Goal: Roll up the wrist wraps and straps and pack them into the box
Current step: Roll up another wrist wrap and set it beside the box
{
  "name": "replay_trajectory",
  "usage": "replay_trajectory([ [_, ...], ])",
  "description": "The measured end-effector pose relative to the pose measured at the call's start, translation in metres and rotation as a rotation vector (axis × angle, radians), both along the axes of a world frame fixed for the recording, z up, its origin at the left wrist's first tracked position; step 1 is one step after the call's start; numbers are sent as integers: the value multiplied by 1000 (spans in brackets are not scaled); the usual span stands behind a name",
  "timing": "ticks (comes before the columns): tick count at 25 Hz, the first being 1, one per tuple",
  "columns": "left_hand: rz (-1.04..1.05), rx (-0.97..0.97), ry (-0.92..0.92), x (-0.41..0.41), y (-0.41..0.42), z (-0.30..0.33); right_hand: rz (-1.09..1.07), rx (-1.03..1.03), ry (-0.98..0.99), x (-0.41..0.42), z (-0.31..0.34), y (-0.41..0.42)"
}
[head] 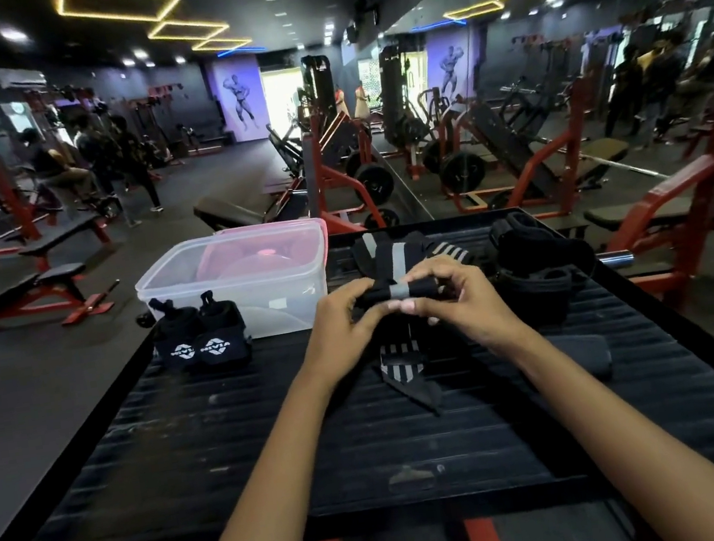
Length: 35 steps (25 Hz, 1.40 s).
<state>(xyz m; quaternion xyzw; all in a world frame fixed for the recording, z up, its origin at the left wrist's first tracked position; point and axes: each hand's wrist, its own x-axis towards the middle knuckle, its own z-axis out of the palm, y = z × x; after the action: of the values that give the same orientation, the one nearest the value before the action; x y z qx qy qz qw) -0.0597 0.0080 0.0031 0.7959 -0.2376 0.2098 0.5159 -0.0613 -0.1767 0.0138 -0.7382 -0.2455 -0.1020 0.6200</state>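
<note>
Both hands pinch one wrist wrap (396, 291), held just right of the box (233, 283): the left hand (338, 318) grips the roll's left end, the right hand (455, 297) its right end. The loose tail (401, 367) hangs toward the person. To roll well, they should keep the tail taut and the edges aligned, then drop the roll into the box.
</note>
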Motion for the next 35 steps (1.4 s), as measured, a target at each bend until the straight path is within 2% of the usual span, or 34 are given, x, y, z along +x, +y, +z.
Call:
replay_trajectory([
  [2,-67,-90,72,-2,-6,5,-11,48,-10,2,4,0],
  [4,-165,-123,62,3,-7,14,-58,65,-37,8,11,0],
  [7,-125,26,-57,20,-2,20,-73,90,-23,18,18,1],
  [10,-70,-62,-2,26,-2,12,-22,59,9,23,10,-2],
  [12,-32,-104,-2,26,-3,7,4,-41,-9,22,3,-4],
  [15,21,-78,-27,26,-3,7,-57,-105,-87,25,0,-5],
  [17,-24,-63,-12,24,-4,8,-145,-135,-110,28,0,-6],
  [19,-82,-15,-28,24,-5,6,-193,-99,-71,30,0,-5],
  [22,-51,50,-118,26,-7,3,-177,16,-43,26,2,-5],
  [27,-18,-53,-70,28,-3,2,-43,-140,-119,23,1,-8],
  [31,-92,31,-2,24,-4,1,-135,-103,-137,26,-1,-9],
  [35,-15,73,-128,26,-7,-2,-153,-70,-38,26,-2,-10],
])
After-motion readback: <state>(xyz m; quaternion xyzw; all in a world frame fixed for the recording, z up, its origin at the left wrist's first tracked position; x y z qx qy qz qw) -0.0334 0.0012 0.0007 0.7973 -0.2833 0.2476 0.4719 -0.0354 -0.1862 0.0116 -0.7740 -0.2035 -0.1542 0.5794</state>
